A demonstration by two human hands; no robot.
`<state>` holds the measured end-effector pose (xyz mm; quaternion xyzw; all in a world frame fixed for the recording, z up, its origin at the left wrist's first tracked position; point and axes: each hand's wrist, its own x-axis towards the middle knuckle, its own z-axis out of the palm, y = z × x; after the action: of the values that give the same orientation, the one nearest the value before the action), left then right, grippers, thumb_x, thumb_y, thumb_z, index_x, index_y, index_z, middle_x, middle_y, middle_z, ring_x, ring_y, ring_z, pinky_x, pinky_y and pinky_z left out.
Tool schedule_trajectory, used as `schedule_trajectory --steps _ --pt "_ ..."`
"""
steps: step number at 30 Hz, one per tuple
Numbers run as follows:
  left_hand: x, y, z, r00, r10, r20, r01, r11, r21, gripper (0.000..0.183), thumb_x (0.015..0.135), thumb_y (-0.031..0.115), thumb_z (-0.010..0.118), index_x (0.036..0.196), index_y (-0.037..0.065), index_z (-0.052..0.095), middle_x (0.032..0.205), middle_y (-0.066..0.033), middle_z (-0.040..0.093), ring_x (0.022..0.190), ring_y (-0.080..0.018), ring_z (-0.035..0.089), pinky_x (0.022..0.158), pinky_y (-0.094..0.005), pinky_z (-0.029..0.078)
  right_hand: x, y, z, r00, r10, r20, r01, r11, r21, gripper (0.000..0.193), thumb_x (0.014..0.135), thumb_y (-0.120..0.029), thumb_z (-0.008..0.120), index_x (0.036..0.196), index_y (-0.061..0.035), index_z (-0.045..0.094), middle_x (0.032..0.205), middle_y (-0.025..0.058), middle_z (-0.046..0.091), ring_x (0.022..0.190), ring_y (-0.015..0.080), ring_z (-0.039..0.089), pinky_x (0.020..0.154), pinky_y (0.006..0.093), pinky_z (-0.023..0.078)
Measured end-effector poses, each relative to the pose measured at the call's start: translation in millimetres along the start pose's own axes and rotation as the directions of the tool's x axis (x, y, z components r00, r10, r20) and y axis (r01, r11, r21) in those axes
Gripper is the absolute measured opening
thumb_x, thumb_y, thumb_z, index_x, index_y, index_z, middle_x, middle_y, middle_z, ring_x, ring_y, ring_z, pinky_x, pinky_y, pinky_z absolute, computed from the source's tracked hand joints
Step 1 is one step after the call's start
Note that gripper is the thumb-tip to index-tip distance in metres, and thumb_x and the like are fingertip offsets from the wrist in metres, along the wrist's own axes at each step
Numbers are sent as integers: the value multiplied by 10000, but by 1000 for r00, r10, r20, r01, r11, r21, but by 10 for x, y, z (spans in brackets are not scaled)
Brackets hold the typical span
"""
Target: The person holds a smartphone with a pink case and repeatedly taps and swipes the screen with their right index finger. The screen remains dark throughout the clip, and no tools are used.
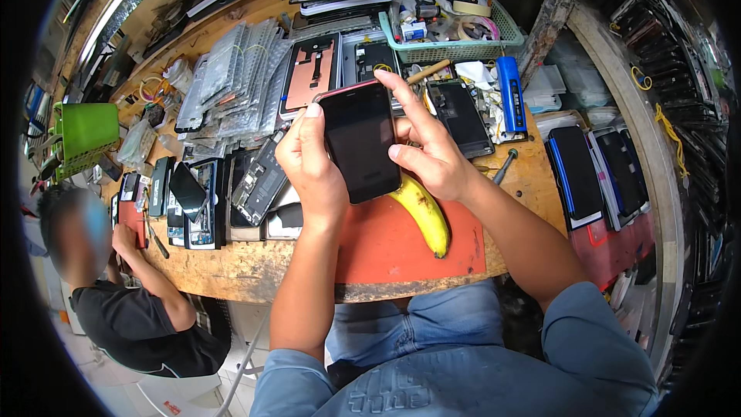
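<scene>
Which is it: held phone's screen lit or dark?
Dark: the phone, held in the left hand, faces up black with no lit display. Whether it's powered, cannot tell.

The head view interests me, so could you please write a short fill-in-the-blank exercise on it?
The phone between the left hand and right hand has a screen coloured ____.
The yellow fruit on the reddish mat is a ____.
The basket at the far left is coloured ____.
The blue device is to the ____ of the phone.

Missing words: black; banana; green; right.
</scene>
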<state>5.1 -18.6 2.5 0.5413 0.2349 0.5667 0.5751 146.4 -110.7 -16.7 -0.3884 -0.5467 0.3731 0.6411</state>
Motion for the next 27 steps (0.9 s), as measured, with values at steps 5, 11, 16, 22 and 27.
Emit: schedule_trajectory --steps 5,11,16,22,27 --pt "44 -45 -19 1000 4 3 -4 999 -34 331 1097 212 528 945 -30 696 886 -23 665 792 -83 572 726 -255 469 35 11 -50 1000 -3 12 4 999 -47 943 841 26 507 1711 -108 168 1104 102 697 943 122 619 919 300 500" --pt "60 -70 -81 1000 -10 22 10 1000 -11 327 1089 226 536 988 -34 708 931 -59 701 813 -114 634 754 -269 514 47 -1 -36 1000 -5 9 5 999 -43 952 833 37 500 1712 -114 166 1106 100 697 955 117 616 907 294 500" --pt "52 -37 -1 1000 18 5 -18 1000 -20 334 1096 175 512 884 -27 671 845 15 598 772 -54 486 689 -247 407 29 -5 -47 1000 6 10 -5 999 -52 960 830 42 498 1714 -115 159 1115 103 698 975 121 623 919 293 502" --pt "53 -32 -4 1000 16 18 -16 1000 -26 339 1098 183 515 874 -24 664 843 16 592 777 -52 484 694 -244 401 47 21 -52 999 -37 16 39 994 -101 978 820 57 511 1714 -119 157 1113 100 698 951 117 630 867 287 515" --pt "52 -28 -25 1000 -5 12 4 1000 11 338 1101 186 514 894 -27 675 861 10 615 786 -54 499 696 -248 409 36 64 -38 997 -77 1 76 978 -196 1032 789 75 546 1717 -125 143 980 66 679 804 97 601 704 265 499"
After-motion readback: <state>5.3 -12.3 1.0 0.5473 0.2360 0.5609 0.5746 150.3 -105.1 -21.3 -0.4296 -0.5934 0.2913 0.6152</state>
